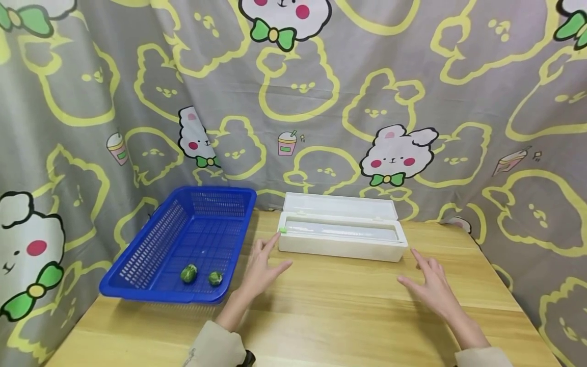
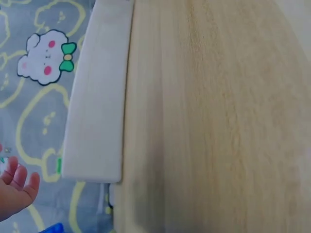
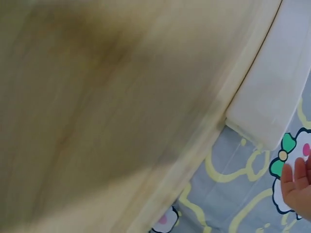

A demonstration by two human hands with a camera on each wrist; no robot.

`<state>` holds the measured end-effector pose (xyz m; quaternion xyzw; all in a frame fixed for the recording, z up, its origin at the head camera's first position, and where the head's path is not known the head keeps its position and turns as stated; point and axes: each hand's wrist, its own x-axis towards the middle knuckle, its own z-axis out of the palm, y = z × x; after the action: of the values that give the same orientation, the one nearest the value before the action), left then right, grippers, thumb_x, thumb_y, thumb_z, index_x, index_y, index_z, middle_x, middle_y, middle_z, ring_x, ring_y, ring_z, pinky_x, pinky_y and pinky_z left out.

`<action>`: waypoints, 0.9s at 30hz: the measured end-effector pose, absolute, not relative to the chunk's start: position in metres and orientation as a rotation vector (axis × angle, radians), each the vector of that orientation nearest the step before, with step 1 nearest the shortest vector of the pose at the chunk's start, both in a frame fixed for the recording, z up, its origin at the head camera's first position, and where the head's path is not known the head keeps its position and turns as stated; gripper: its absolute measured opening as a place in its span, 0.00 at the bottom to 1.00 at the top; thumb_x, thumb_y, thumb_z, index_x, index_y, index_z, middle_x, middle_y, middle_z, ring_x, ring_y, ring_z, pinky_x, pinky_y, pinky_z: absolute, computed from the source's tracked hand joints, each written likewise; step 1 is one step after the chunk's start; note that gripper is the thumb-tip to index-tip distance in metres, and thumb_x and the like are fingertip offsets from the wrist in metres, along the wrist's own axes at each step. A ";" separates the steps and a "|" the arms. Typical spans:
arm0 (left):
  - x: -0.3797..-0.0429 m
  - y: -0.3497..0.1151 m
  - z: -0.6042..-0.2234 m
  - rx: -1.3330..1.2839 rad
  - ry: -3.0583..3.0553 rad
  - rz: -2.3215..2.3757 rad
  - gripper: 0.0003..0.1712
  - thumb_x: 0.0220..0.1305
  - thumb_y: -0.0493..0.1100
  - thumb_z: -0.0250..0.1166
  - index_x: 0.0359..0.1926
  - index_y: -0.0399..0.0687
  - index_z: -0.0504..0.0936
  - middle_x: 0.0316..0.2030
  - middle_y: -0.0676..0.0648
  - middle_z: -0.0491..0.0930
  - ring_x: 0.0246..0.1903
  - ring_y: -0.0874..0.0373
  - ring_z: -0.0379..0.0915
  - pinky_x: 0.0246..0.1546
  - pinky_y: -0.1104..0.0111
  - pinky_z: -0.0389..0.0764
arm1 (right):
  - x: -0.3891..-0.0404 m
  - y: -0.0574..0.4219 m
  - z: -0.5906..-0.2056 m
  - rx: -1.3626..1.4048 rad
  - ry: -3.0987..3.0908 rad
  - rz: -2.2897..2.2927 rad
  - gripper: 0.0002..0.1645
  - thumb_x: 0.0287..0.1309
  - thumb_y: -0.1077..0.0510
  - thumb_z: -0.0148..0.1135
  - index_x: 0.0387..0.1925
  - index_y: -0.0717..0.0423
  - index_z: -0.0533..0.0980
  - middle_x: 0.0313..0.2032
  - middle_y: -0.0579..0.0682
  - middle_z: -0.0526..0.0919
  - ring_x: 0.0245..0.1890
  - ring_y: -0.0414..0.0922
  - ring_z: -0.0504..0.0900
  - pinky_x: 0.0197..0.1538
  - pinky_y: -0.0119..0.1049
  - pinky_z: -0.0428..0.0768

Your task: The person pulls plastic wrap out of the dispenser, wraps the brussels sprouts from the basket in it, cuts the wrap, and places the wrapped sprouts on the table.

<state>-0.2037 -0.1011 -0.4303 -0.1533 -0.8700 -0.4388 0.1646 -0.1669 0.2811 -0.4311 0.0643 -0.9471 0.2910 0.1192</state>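
Observation:
A long white cling film dispenser box [image 1: 341, 245] sits on the table with its lid [image 1: 340, 206] tipped back. Inside it lies a roll of clear film [image 1: 341, 230], and a small green tab [image 1: 283, 230] shows at the left end. My left hand [image 1: 262, 267] hovers by that end, fingers extended, the index fingertip close to the tab. Off the right end, my right hand [image 1: 431, 286] is spread above the wood, holding nothing. Both wrist views show the box side, with the left fingers [image 2: 18, 179] and right fingers [image 3: 297, 177] apart from it.
A blue plastic basket [image 1: 106, 285] stands at the left, beside my left forearm. Two small round green vegetables [image 1: 188, 273], glossy as if wrapped in film, lie in its near end. A patterned grey curtain [image 1: 302, 168] hangs behind the wooden table [image 1: 339, 311].

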 end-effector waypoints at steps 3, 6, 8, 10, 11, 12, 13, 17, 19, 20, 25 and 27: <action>-0.211 -0.099 -0.435 -0.412 -2.457 -1.378 0.41 0.49 0.46 0.69 0.64 0.43 0.64 0.37 0.46 0.60 0.38 0.56 0.58 0.39 0.61 0.69 | -0.172 0.283 -0.436 0.213 -2.731 0.918 0.45 0.52 0.50 0.63 0.66 0.64 0.54 0.38 0.58 0.65 0.39 0.50 0.61 0.33 0.38 0.63; -0.217 -0.098 -0.439 -0.399 -2.443 -1.447 0.40 0.50 0.45 0.69 0.63 0.42 0.64 0.38 0.45 0.61 0.39 0.55 0.58 0.40 0.59 0.69 | -0.179 0.285 -0.442 0.227 -2.697 0.963 0.43 0.52 0.52 0.63 0.65 0.64 0.56 0.38 0.59 0.66 0.37 0.50 0.61 0.34 0.38 0.63; -0.222 -0.097 -0.441 -0.376 -2.441 -1.475 0.40 0.50 0.44 0.69 0.63 0.43 0.65 0.38 0.45 0.60 0.38 0.56 0.57 0.39 0.60 0.68 | -0.184 0.286 -0.445 0.231 -2.676 0.983 0.42 0.52 0.53 0.63 0.64 0.64 0.57 0.37 0.59 0.66 0.38 0.50 0.63 0.35 0.38 0.63; -0.226 -0.097 -0.442 -0.350 -2.441 -1.495 0.39 0.50 0.44 0.69 0.63 0.44 0.65 0.38 0.44 0.60 0.38 0.56 0.56 0.38 0.61 0.67 | -0.188 0.287 -0.448 0.231 -2.657 1.001 0.41 0.52 0.54 0.63 0.64 0.64 0.58 0.36 0.59 0.66 0.38 0.51 0.63 0.35 0.38 0.63; -0.227 -0.096 -0.442 -0.335 -2.443 -1.499 0.38 0.50 0.44 0.69 0.63 0.45 0.66 0.38 0.44 0.60 0.37 0.56 0.56 0.37 0.62 0.66 | -0.190 0.287 -0.449 0.224 -2.656 1.008 0.40 0.53 0.54 0.63 0.64 0.64 0.58 0.35 0.59 0.66 0.38 0.51 0.63 0.35 0.38 0.63; -0.229 -0.096 -0.443 -0.323 -2.441 -1.506 0.38 0.50 0.43 0.69 0.62 0.45 0.66 0.39 0.43 0.60 0.36 0.56 0.56 0.37 0.63 0.66 | -0.192 0.287 -0.450 0.219 -2.651 1.020 0.40 0.53 0.54 0.62 0.64 0.64 0.58 0.35 0.59 0.65 0.39 0.51 0.63 0.35 0.37 0.63; -0.231 -0.095 -0.443 -0.321 -2.438 -1.498 0.37 0.50 0.43 0.69 0.62 0.45 0.67 0.39 0.42 0.60 0.36 0.55 0.55 0.37 0.64 0.65 | -0.195 0.287 -0.450 0.216 -2.650 1.029 0.40 0.54 0.54 0.62 0.64 0.64 0.58 0.36 0.59 0.65 0.39 0.51 0.63 0.35 0.37 0.63; -0.240 -0.094 -0.446 -0.325 -2.443 -1.380 0.35 0.49 0.42 0.70 0.60 0.45 0.70 0.41 0.40 0.59 0.39 0.51 0.54 0.40 0.63 0.61 | -0.203 0.289 -0.451 0.181 -2.681 1.036 0.40 0.56 0.51 0.59 0.65 0.61 0.57 0.38 0.61 0.66 0.40 0.51 0.63 0.35 0.37 0.63; -0.244 -0.093 -0.448 -0.316 -2.447 -1.334 0.33 0.49 0.42 0.70 0.58 0.45 0.72 0.42 0.41 0.58 0.42 0.49 0.52 0.42 0.61 0.59 | -0.207 0.289 -0.451 0.176 -2.697 1.035 0.40 0.57 0.50 0.59 0.66 0.60 0.57 0.38 0.62 0.65 0.39 0.51 0.63 0.35 0.37 0.63; -0.246 -0.093 -0.448 -0.310 -2.449 -1.323 0.33 0.48 0.42 0.70 0.58 0.46 0.72 0.43 0.41 0.57 0.43 0.49 0.52 0.43 0.60 0.59 | -0.209 0.290 -0.451 0.175 -2.706 1.031 0.40 0.56 0.50 0.59 0.66 0.60 0.57 0.37 0.61 0.65 0.38 0.50 0.62 0.34 0.36 0.62; -0.258 -0.089 -0.453 -0.338 -2.418 -1.378 0.30 0.49 0.41 0.69 0.56 0.46 0.74 0.44 0.39 0.56 0.46 0.46 0.50 0.45 0.57 0.56 | -0.220 0.291 -0.447 0.204 -2.718 1.033 0.38 0.57 0.52 0.59 0.64 0.64 0.58 0.31 0.57 0.60 0.32 0.48 0.57 0.31 0.36 0.58; -0.264 -0.086 -0.457 -0.348 -2.417 -1.389 0.28 0.50 0.42 0.68 0.55 0.45 0.75 0.44 0.37 0.56 0.46 0.45 0.49 0.45 0.56 0.56 | -0.224 0.291 -0.446 0.214 -2.720 1.045 0.37 0.58 0.52 0.58 0.63 0.65 0.59 0.30 0.56 0.59 0.31 0.48 0.56 0.31 0.36 0.56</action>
<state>-0.2637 -0.0857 -0.4567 -0.1223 -0.8485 -0.4876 0.1654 -0.2244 0.2911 -0.4463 0.0726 -0.9253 0.3556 0.1099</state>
